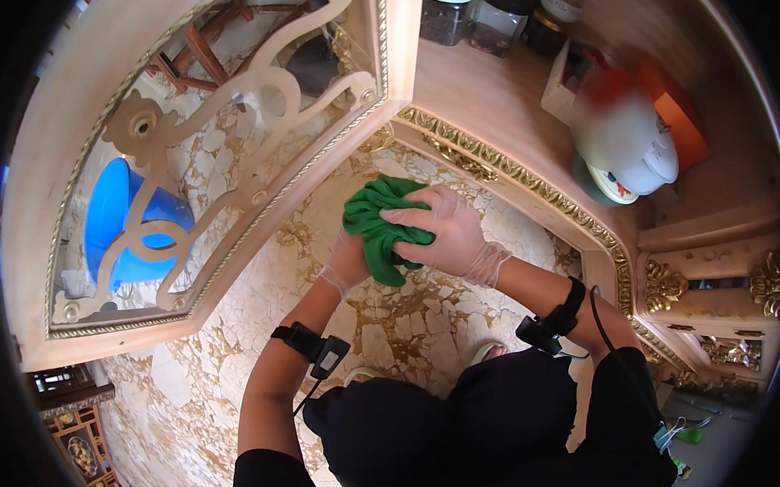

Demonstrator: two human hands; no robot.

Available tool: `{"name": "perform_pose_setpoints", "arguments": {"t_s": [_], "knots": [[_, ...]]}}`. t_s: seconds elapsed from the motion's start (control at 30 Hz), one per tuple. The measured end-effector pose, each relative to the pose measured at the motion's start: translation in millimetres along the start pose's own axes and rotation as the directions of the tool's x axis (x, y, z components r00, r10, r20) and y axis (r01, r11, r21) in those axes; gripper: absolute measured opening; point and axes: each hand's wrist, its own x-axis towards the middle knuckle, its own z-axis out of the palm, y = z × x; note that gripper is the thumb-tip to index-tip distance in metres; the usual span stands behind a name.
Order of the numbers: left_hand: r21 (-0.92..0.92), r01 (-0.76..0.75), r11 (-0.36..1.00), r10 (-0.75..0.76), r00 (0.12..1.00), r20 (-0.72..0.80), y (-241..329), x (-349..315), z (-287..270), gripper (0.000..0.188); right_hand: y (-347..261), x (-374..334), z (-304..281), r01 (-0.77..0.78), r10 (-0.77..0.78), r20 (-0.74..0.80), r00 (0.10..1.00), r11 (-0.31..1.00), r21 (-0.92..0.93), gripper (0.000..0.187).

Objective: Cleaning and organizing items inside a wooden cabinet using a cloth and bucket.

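Note:
A bunched green cloth is held between my two hands, above the marble-patterned floor and in front of the cabinet. My right hand, in a thin clear glove, presses on the cloth's right side with its fingers curled over the folds. Underneath and to the left, my left hand, gloved likewise, grips the cloth. Its fingers are mostly hidden by the fabric. To the left stands the open cabinet door, a glass pane with curling wooden fretwork and a gold rope trim.
A blue bucket shows through the door's glass. On the cabinet shelf stand dark-filled jars, an orange box and a white container, blurred near its red top. Carved gold trim edges the cabinet front. Drawers lie at right.

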Motion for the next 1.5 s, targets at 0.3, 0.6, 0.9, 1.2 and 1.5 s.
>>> {"name": "perform_pose_setpoints", "arguments": {"t_s": [0.3, 0.6, 0.9, 1.2, 1.5], "knots": [[-0.8, 0.046, 0.598, -0.338, 0.919, -0.2, -28, -2, 50, 0.055, 18, 31, 30, 0.046, -0.01, 0.131, 0.991, 0.962, -0.27, 0.041], [-0.376, 0.311, 0.873, -0.407, 0.889, -0.211, 23, 15, -37, 0.075, 31, 6, -22, -0.204, 0.235, -0.165, 0.958, 0.962, 0.181, 0.035], [-0.614, 0.065, 0.787, -0.299, 0.911, -0.286, 59, 40, -55, 0.089, 14, 70, -51, -0.412, 0.488, -0.09, 0.868, 0.809, 0.419, 0.03], [-0.845, -0.085, 0.528, -0.449, 0.816, -0.363, 85, 35, -54, 0.093, 3, 41, -35, -0.462, 0.69, 0.132, 0.712, 0.318, 0.828, 0.031], [-0.633, -0.151, 0.76, -0.27, 0.812, -0.517, 81, 13, -84, 0.088, -1, 18, -51, -0.486, 0.576, 0.573, 0.583, -0.317, 0.814, 0.055]]}}
